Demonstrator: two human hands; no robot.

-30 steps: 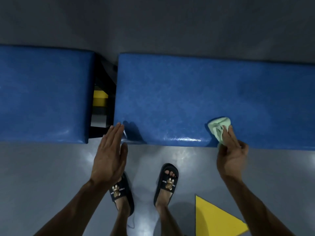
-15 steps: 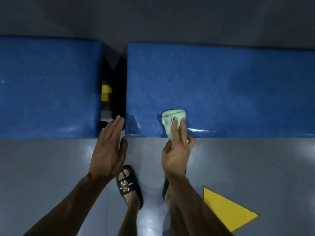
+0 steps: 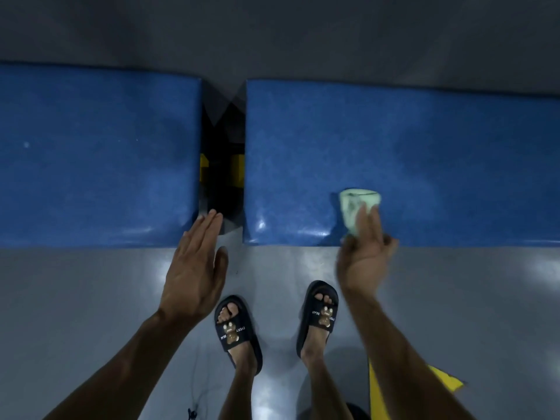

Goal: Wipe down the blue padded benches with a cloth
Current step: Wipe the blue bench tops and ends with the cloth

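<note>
White lettering stood on the straps of the two black slides the person wore. The left slide (image 3: 238, 333) carried "EVERY" along the strap edge nearer the right foot and "BEAR" along its other edge, either side of a brown bear figure. The right slide (image 3: 321, 316) carried "BEAR" on the edge nearer the left foot and a partly hidden word that looked like "EVERY" on the far edge, again flanking a bear figure. All the letters read upside down from the head view. No other text, number or sign could be read.
</note>
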